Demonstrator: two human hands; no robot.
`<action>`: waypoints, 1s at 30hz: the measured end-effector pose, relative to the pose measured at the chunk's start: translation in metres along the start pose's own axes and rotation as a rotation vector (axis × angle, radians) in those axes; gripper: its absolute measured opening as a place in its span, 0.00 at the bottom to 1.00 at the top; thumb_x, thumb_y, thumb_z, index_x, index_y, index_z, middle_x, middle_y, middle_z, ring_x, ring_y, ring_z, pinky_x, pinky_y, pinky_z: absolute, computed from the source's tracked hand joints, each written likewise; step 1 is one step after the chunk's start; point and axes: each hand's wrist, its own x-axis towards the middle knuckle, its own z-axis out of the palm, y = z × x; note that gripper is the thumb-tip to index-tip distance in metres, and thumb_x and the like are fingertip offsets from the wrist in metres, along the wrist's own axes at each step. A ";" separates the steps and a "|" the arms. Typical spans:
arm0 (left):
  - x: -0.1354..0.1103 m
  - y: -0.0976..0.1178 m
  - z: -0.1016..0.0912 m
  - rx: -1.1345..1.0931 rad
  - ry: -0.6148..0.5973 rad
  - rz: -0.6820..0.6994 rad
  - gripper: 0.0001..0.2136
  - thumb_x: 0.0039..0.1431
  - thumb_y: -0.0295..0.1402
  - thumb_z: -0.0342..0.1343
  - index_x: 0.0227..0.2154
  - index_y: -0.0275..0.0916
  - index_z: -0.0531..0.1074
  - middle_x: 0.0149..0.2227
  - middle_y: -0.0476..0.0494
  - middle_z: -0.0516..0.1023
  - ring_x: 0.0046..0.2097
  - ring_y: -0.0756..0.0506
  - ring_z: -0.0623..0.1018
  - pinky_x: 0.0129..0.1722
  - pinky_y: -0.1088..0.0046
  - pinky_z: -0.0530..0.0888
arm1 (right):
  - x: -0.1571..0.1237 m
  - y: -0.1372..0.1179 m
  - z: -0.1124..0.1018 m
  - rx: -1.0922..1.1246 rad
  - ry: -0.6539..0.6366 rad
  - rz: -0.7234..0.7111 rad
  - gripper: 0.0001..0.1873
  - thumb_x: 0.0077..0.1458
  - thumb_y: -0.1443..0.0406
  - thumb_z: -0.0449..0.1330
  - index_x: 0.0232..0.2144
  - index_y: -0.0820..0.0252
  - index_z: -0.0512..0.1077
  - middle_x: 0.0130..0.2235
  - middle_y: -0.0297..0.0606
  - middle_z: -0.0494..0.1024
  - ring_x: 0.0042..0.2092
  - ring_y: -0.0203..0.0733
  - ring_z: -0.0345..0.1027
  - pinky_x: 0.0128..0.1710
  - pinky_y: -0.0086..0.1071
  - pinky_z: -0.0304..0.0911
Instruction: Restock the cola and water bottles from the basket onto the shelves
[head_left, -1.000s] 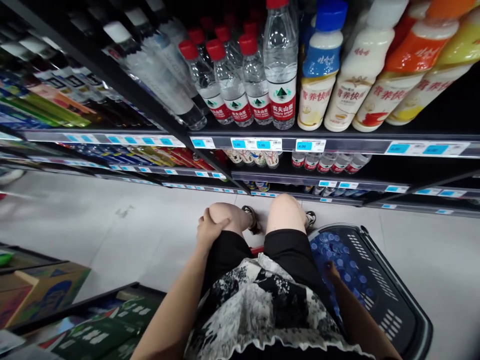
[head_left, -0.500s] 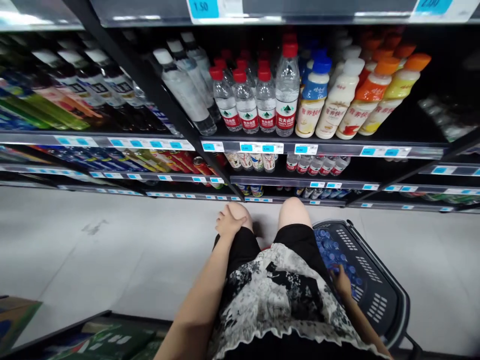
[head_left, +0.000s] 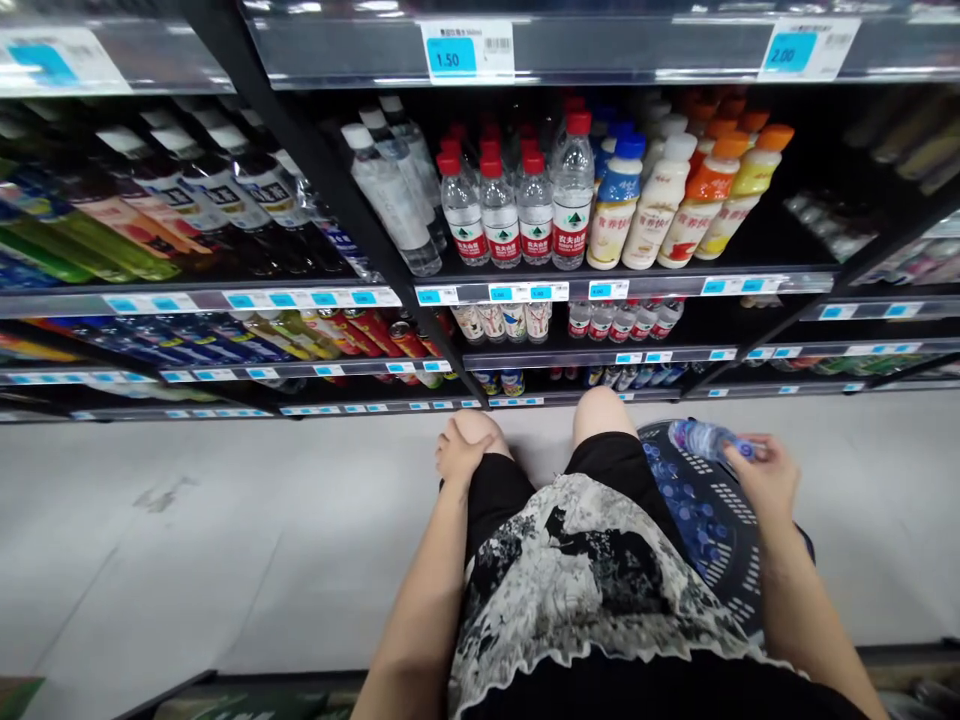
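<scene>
My right hand (head_left: 771,480) is closed round the cap end of a clear water bottle (head_left: 701,440) with a blue and purple label. The bottle lies nearly level above a dark shopping basket (head_left: 739,560) on the floor to my right. Inside the basket are several blue-capped bottles (head_left: 694,510), partly hidden by my leg and clothing. My left hand (head_left: 459,455) rests on my left knee, its fingers spread and holding nothing.
Ahead stand drink shelves with red-capped water bottles (head_left: 535,215), orange-capped milk drinks (head_left: 739,190) and dark bottles (head_left: 247,185). The shelf edge (head_left: 525,292) carries price tags. A dark-rimmed bin with green packs (head_left: 255,706) is behind me at the lower left.
My right hand has risen out of the basket with a water bottle in it and moved forward and right. My left hand stays on the knee. The view has shifted slightly.
</scene>
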 end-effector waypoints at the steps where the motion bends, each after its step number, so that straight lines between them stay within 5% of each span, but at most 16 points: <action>1: 0.000 -0.003 -0.001 -0.012 -0.004 -0.005 0.57 0.46 0.62 0.63 0.73 0.45 0.44 0.68 0.28 0.58 0.65 0.24 0.66 0.63 0.46 0.67 | 0.001 -0.016 -0.003 0.089 0.006 -0.033 0.25 0.37 0.49 0.69 0.34 0.60 0.75 0.29 0.42 0.79 0.31 0.47 0.74 0.31 0.35 0.68; 5: 0.000 -0.015 -0.004 -0.068 -0.007 -0.018 0.57 0.45 0.63 0.63 0.73 0.46 0.44 0.70 0.29 0.57 0.67 0.25 0.65 0.64 0.48 0.66 | 0.003 -0.070 -0.012 0.284 -0.033 -0.149 0.21 0.35 0.55 0.73 0.31 0.60 0.75 0.30 0.39 0.79 0.29 0.40 0.71 0.28 0.30 0.68; 10: 0.002 -0.029 -0.005 -0.117 -0.001 -0.016 0.57 0.45 0.62 0.64 0.73 0.46 0.45 0.71 0.30 0.56 0.67 0.26 0.65 0.64 0.50 0.67 | -0.001 -0.107 -0.014 0.483 -0.164 -0.087 0.18 0.32 0.61 0.75 0.29 0.61 0.78 0.29 0.36 0.79 0.28 0.36 0.68 0.27 0.27 0.65; 18: 0.001 -0.034 -0.006 -0.144 0.000 -0.003 0.58 0.44 0.62 0.65 0.74 0.44 0.46 0.70 0.30 0.58 0.67 0.27 0.66 0.65 0.53 0.66 | -0.026 -0.106 0.014 0.479 -0.632 0.021 0.17 0.32 0.61 0.74 0.29 0.63 0.82 0.30 0.40 0.81 0.29 0.40 0.71 0.29 0.29 0.66; 22: -0.003 -0.028 -0.007 -0.128 -0.005 -0.003 0.56 0.46 0.61 0.65 0.73 0.45 0.46 0.69 0.29 0.59 0.66 0.27 0.67 0.64 0.52 0.66 | -0.027 -0.109 0.026 0.349 -0.655 -0.057 0.21 0.41 0.55 0.73 0.35 0.63 0.83 0.33 0.41 0.82 0.33 0.42 0.74 0.35 0.32 0.69; 30: -0.008 -0.021 -0.009 -0.126 -0.008 -0.004 0.55 0.46 0.60 0.65 0.73 0.46 0.47 0.70 0.30 0.58 0.66 0.28 0.67 0.64 0.51 0.67 | -0.040 -0.122 0.045 0.337 -0.707 -0.281 0.16 0.47 0.54 0.66 0.33 0.58 0.76 0.38 0.37 0.77 0.42 0.45 0.71 0.47 0.37 0.66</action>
